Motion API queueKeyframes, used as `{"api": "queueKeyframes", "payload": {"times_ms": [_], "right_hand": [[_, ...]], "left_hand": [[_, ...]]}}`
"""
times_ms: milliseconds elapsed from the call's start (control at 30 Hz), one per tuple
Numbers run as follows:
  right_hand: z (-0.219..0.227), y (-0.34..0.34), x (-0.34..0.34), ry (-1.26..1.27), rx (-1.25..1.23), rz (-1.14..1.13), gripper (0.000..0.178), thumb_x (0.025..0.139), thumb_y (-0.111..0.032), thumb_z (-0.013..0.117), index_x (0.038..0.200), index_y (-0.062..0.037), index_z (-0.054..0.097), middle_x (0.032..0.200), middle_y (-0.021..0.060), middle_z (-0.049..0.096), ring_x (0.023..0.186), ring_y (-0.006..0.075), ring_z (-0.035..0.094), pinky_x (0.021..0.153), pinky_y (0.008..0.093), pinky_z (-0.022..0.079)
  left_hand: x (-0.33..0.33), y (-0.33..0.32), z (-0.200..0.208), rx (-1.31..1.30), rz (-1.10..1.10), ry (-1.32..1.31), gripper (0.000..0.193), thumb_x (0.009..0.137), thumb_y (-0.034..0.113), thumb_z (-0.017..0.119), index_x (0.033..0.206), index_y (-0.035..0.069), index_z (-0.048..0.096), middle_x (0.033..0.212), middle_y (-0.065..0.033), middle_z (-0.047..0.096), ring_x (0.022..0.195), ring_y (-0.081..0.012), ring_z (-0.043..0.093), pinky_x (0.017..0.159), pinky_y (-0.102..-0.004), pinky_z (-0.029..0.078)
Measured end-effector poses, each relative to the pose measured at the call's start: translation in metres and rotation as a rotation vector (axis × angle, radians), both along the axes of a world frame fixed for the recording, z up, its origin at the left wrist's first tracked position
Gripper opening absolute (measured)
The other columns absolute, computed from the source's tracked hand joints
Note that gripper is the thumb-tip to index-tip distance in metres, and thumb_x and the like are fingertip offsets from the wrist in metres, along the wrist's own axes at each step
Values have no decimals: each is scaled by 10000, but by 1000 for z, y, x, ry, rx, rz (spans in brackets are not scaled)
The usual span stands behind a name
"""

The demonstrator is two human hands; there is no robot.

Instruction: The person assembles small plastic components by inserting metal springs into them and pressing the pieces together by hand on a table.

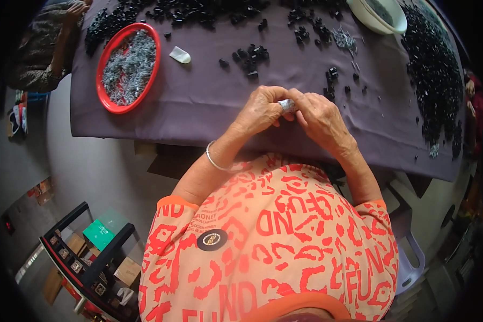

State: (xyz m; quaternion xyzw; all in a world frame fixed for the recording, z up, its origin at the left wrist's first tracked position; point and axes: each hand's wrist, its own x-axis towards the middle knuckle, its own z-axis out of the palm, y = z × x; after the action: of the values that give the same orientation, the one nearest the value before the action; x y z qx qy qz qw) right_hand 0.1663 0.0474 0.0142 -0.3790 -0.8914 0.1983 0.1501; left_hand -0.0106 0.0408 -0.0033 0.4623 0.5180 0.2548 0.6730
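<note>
Above the table's near edge, my left hand (262, 110) and my right hand (322, 117) meet with fingertips pressed together. Both are closed in a pinch, and whatever lies between them is hidden by the fingers. A whitish wrap (286, 105) covers a digit of my left hand. Beyond the hands lies a small group of black plastic parts (250, 60). More black parts (330, 83) lie just past my right hand. To the left, a red oval basin (99, 80) holds many thin silvery metal pieces (131, 67).
A purple-grey cloth (209, 102) covers the table. Heaps of black parts line its far side (193, 13) and right side (432, 80). Near them are a pale basin (397, 24), loose silvery pins (344, 40) and a white scoop-like piece (180, 55). Another person's arm (59, 53) shows at far left.
</note>
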Motion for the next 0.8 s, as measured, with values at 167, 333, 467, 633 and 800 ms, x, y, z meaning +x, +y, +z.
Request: {"api": "queueKeyframes", "payload": {"times_ms": [167, 333, 467, 633, 800], "right_hand": [[-12, 6, 4, 162, 137, 44, 368, 753, -29, 585, 1111, -22, 503, 736, 101, 561, 697, 276, 588, 638, 382, 482], [-9, 3, 4, 165, 67, 8, 382, 750, 7, 593, 1117, -13, 491, 772, 122, 568, 724, 298, 586, 647, 390, 480], [-14, 5, 2, 263, 94, 21, 341, 764, 24, 586, 1088, -23, 492, 777, 136, 558, 714, 309, 571, 635, 400, 470], [-9, 3, 6, 166, 23, -9, 397, 759, 21, 587, 1141, -25, 491, 816, 145, 579, 739, 312, 582, 663, 386, 480], [-7, 1, 7, 124, -28, -55, 439, 742, 4, 607, 1165, -29, 494, 887, 147, 595, 813, 315, 591, 723, 385, 488]], "left_hand": [[3, -2, 0, 8, 68, -14, 196, 858, 158, 603, 993, 28, 662, 804, -47, 679, 699, -104, 649, 506, -232, 495], [-2, 7, 16, -85, -31, 34, 299, 875, 276, 592, 1010, 15, 648, 896, -58, 682, 774, -109, 637, 565, -244, 491], [-6, 8, 7, -89, -27, -56, 310, 853, 283, 622, 1005, 14, 653, 891, -67, 681, 788, -120, 643, 577, -246, 497], [-2, 6, 13, -84, 7, -59, 294, 840, 268, 626, 997, 21, 658, 863, -70, 680, 781, -131, 646, 589, -246, 499], [-2, 7, 13, -83, -8, -55, 210, 859, 163, 601, 989, 9, 659, 856, -66, 677, 740, -118, 649, 557, -230, 500]]}}
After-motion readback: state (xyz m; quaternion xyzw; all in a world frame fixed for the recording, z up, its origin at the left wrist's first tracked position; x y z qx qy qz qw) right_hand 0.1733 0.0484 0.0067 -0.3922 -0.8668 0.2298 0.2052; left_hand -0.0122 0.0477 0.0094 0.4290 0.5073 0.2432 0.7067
